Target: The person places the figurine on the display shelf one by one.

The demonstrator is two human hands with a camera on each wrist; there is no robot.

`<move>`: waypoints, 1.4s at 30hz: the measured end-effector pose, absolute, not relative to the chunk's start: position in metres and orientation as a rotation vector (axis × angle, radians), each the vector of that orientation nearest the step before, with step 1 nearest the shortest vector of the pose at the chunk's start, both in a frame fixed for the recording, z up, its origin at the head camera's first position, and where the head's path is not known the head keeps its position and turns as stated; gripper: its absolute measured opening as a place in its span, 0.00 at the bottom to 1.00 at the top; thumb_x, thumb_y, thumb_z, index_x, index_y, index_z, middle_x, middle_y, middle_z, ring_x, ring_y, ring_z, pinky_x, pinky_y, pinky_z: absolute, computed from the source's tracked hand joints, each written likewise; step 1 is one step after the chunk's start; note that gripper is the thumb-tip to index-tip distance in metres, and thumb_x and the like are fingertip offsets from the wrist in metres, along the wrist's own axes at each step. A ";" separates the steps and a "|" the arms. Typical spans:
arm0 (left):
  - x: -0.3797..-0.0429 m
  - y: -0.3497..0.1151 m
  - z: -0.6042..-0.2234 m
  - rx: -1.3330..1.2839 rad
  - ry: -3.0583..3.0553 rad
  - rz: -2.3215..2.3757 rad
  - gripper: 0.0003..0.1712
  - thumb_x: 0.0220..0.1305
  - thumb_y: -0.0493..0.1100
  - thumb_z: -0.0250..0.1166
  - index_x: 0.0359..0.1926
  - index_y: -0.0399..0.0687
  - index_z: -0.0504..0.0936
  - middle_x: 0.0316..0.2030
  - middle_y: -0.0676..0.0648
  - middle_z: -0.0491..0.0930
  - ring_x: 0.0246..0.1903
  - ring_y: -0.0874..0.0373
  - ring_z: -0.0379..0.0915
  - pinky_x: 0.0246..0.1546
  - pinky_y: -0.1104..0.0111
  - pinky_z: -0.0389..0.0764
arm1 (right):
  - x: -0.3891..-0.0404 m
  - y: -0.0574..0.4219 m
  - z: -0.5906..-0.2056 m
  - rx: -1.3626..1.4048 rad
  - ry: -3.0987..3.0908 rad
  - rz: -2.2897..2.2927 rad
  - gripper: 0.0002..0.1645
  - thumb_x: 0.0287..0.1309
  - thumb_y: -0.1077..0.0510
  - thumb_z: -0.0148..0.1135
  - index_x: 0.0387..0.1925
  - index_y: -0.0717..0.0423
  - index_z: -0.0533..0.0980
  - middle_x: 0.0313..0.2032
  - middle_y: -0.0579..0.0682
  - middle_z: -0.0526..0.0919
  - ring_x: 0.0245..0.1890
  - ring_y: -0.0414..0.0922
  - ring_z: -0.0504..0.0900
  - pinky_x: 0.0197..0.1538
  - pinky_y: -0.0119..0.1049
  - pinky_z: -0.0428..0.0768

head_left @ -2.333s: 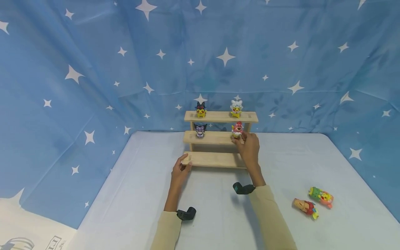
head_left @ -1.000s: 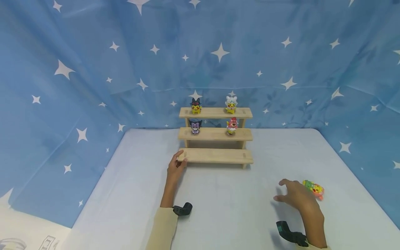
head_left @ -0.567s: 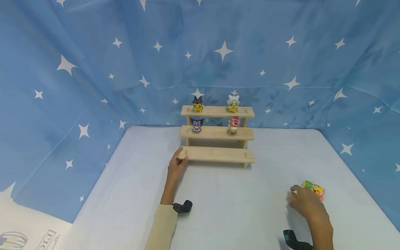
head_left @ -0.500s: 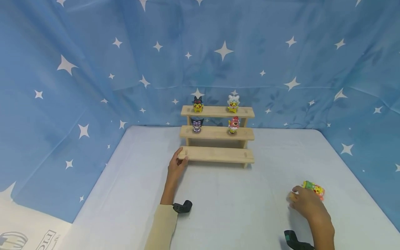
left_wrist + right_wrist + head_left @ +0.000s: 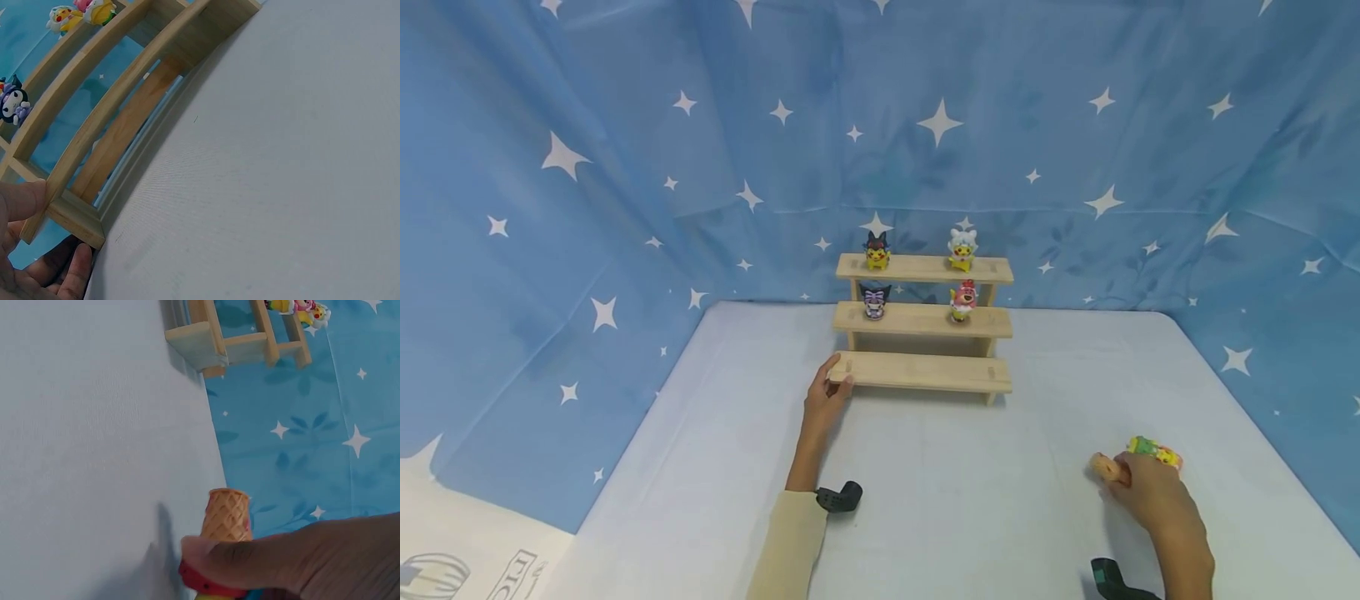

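Observation:
My left hand (image 5: 825, 402) grips the left end of the lowest step of a three-tier wooden display stand (image 5: 921, 371); in the left wrist view its thumb (image 5: 25, 199) lies on the front board. At the right, my right hand (image 5: 1157, 492) pinches a small figurine with a waffle-cone base (image 5: 226, 515). Its red part shows below the thumb, and the rest is hidden by the hand. Just behind that hand lies a green, yellow and pink figurine (image 5: 1150, 450), partly covered by it.
On the top tier stand a black-eared yellow figurine (image 5: 877, 252) and a white-hooded one (image 5: 962, 250). The middle tier bears a purple-and-black figurine (image 5: 875, 302) and a pink bear figurine (image 5: 962, 300). A blue star-patterned curtain (image 5: 760, 125) hangs behind the white table (image 5: 940, 500).
My right hand has let go of the pink bear figurine on the middle tier, moved to the front right and taken hold of the cone figurine. My left hand keeps its grip on the stand.

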State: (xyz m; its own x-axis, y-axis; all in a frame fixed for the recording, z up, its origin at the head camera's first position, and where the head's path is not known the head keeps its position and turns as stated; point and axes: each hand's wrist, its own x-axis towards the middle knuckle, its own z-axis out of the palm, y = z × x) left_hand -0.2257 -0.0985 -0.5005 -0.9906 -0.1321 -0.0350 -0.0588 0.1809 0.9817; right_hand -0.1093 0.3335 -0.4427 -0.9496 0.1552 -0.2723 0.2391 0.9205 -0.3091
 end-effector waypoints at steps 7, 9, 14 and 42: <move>-0.227 -0.097 -0.501 0.206 -2.371 -1.945 0.32 0.70 0.46 0.60 0.72 0.58 0.63 0.64 0.35 0.72 0.61 0.41 0.71 0.61 0.52 0.72 | -0.114 0.326 -0.444 0.159 3.024 -0.589 0.31 0.53 0.56 0.71 0.50 0.77 0.73 0.36 0.66 0.81 0.32 0.52 0.75 0.36 0.48 0.76; -0.227 -0.097 -0.501 0.203 -2.375 -1.938 0.32 0.70 0.46 0.60 0.72 0.58 0.63 0.64 0.36 0.72 0.61 0.42 0.72 0.61 0.51 0.72 | -0.115 0.323 -0.443 0.157 3.051 -0.601 0.31 0.53 0.55 0.70 0.50 0.77 0.73 0.40 0.71 0.81 0.35 0.56 0.77 0.40 0.53 0.78; -0.223 -0.097 -0.500 0.208 -2.392 -1.939 0.33 0.70 0.48 0.60 0.73 0.60 0.61 0.64 0.37 0.73 0.60 0.43 0.73 0.60 0.52 0.72 | -0.116 0.320 -0.443 0.179 3.073 -0.621 0.33 0.55 0.53 0.67 0.52 0.76 0.71 0.42 0.75 0.77 0.38 0.61 0.75 0.44 0.58 0.77; -0.214 -0.095 -0.476 0.191 -2.364 -1.994 0.34 0.69 0.41 0.60 0.73 0.48 0.61 0.65 0.33 0.69 0.61 0.39 0.71 0.60 0.49 0.71 | -0.118 0.309 -0.441 0.260 3.098 -1.028 0.40 0.59 0.38 0.65 0.57 0.65 0.68 0.50 0.73 0.77 0.41 0.58 0.76 0.33 0.39 0.77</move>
State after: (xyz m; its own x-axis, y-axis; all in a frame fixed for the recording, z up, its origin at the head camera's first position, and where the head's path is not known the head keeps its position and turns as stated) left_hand -0.2141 -0.0948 -0.4764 -0.9915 -0.1219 -0.0460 -0.0659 0.1646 0.9842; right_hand -0.1185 0.3091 -0.4407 -0.9786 0.1912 0.0758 0.1080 0.7911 -0.6020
